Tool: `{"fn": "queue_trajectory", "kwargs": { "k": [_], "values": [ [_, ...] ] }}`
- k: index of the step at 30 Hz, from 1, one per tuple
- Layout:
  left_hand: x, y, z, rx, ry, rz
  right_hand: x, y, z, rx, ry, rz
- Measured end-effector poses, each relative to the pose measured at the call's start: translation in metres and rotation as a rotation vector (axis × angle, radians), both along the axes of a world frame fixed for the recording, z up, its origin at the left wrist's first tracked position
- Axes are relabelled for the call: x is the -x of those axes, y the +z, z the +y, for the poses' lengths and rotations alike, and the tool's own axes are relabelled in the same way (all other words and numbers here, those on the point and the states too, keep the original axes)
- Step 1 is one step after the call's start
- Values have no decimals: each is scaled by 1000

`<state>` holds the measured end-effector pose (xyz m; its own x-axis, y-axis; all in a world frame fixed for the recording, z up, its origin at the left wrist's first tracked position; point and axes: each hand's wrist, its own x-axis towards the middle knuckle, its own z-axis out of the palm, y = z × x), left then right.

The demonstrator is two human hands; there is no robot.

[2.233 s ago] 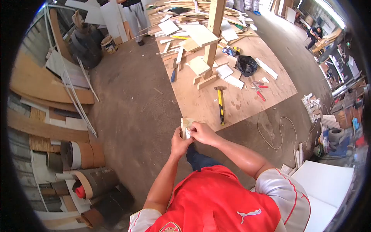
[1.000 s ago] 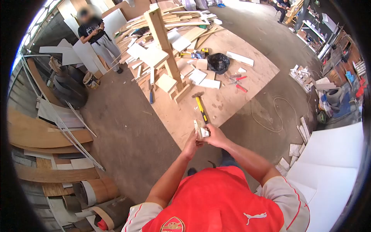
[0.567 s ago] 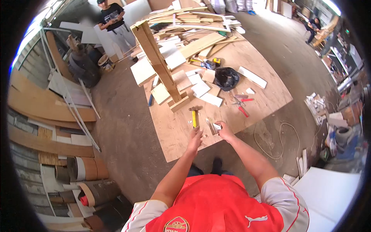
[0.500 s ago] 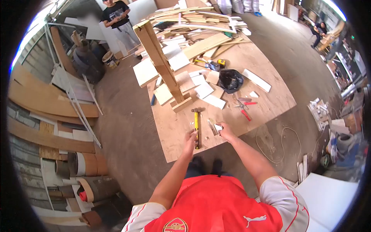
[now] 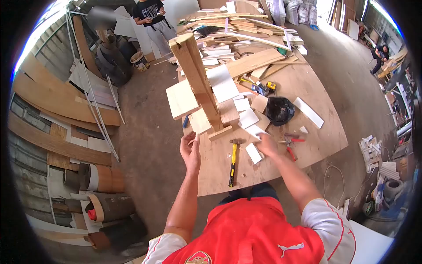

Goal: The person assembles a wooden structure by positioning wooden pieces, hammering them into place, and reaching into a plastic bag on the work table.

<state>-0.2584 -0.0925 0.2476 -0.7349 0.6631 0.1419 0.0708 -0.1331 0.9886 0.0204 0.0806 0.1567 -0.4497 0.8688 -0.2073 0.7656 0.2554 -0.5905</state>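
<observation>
My left hand (image 5: 191,152) is raised over the table's left edge, just below the wooden blocks at the post's foot. Its fingers are loosely bent and apart, with nothing in them. My right hand (image 5: 269,146) closes its fingertips on the near end of a white board piece (image 5: 254,130) lying on the table. A short white block (image 5: 253,153) rests beside that hand. Between my hands lies a hammer (image 5: 233,163) with a yellow and black handle. A tall wooden post (image 5: 196,79) stands upright on a small base, wooden blocks around its foot.
On the table (image 5: 303,163) are red-handled pliers (image 5: 290,152), a black plastic bag (image 5: 280,110), a yellow tape measure (image 5: 271,86) and a white strip (image 5: 309,112). A heap of planks (image 5: 246,26) covers the far end. A person (image 5: 151,17) stands beyond the table; another (image 5: 380,57) sits far right.
My left hand has left the hammer's side and risen toward the post. My right hand has let go of the white block and moved forward to the white board piece. The view has shifted.
</observation>
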Motion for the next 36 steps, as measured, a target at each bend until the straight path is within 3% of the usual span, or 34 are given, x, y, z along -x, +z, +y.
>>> {"fn": "queue_trajectory", "kwargs": {
  "k": [2,5,9,10,14,18,22,31,36],
  "values": [
    [4,9,25,-18,-45,60,24,58,32,-83,101,347],
    [2,30,67,28,3,162,71,128,69,-145,224,659],
    [7,14,115,-151,-29,69,129,149,95,-94,426,1071],
    [11,13,119,-188,-41,2,137,145,97,29,433,1114],
    [11,18,125,-220,15,-59,152,139,105,224,450,1179],
    [13,25,131,-220,71,-3,155,148,110,212,462,1146],
    [26,8,128,-20,79,115,158,154,107,125,454,1032],
    [42,-13,137,-177,73,215,170,156,97,88,370,1138],
    [42,-5,133,-71,-21,193,166,160,89,36,320,1058]
  ]
}}
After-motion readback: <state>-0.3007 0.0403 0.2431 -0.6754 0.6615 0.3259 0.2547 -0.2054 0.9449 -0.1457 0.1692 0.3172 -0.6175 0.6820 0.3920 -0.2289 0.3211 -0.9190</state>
